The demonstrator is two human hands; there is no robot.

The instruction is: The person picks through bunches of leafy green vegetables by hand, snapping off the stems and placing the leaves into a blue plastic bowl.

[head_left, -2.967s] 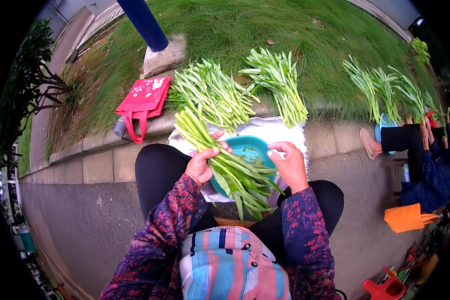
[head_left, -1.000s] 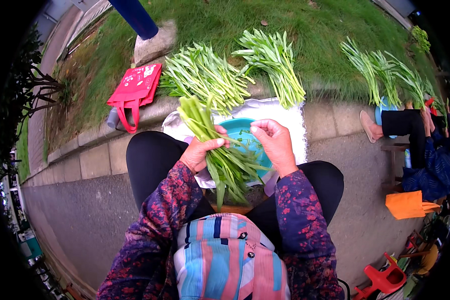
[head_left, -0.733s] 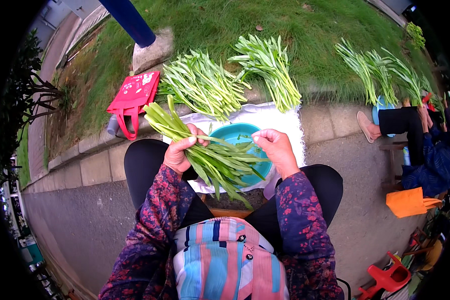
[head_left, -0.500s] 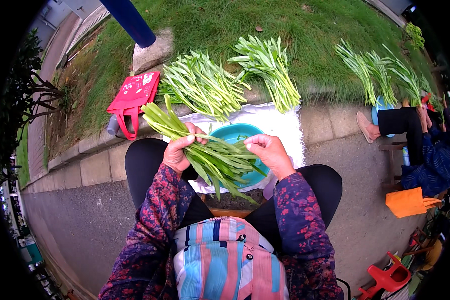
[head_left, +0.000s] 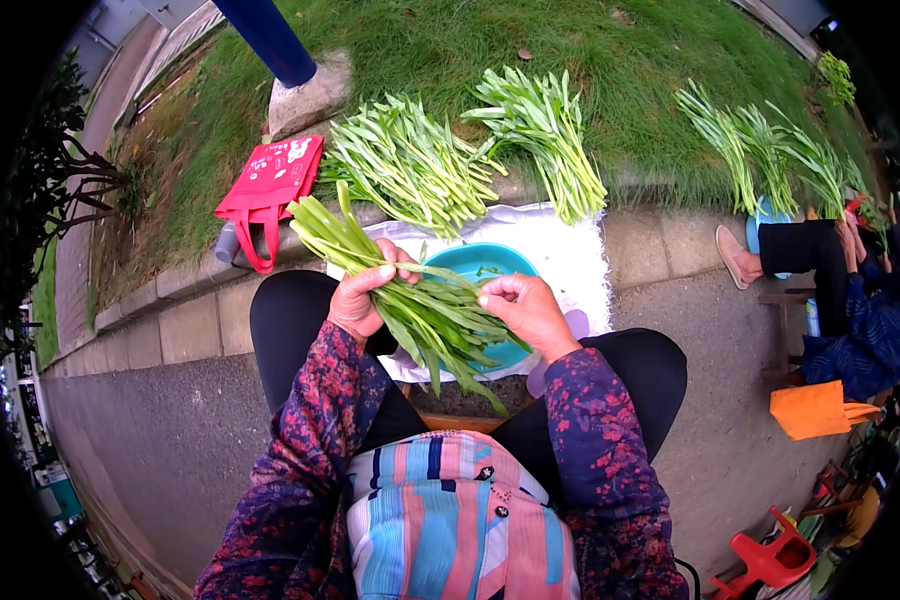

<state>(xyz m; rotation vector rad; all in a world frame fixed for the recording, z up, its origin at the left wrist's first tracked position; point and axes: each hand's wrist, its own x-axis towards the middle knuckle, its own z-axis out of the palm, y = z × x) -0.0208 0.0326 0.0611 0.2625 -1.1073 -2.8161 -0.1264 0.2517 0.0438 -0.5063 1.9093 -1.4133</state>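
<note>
My left hand [head_left: 360, 303] is wrapped round a bunch of long-leaved greens [head_left: 438, 328] that look like water spinach. Their pale stems point up and left, and the leaves hang down to the right. With thumb and fingers pinched, my right hand [head_left: 526, 311] grips a leaf at the right side of the bunch. Below the bunch, partly covered by it, stands a turquoise basin [head_left: 515, 262] with small leaf bits inside. The basin sits on a white cloth [head_left: 577, 262] between my knees.
Two piles of greens, a wide one [head_left: 407, 165] and a narrower one [head_left: 548, 140], lie at the grass edge. A red bag [head_left: 270, 180] rests left of them. At right a person in dark clothes [head_left: 850, 330] sits near more greens [head_left: 760, 150], an orange bag [head_left: 810, 409] and a red chair [head_left: 775, 553].
My right hand has shifted slightly left, closer to my left hand, and now pinches a leaf nearer the middle of the bunch. My left hand keeps its hold.
</note>
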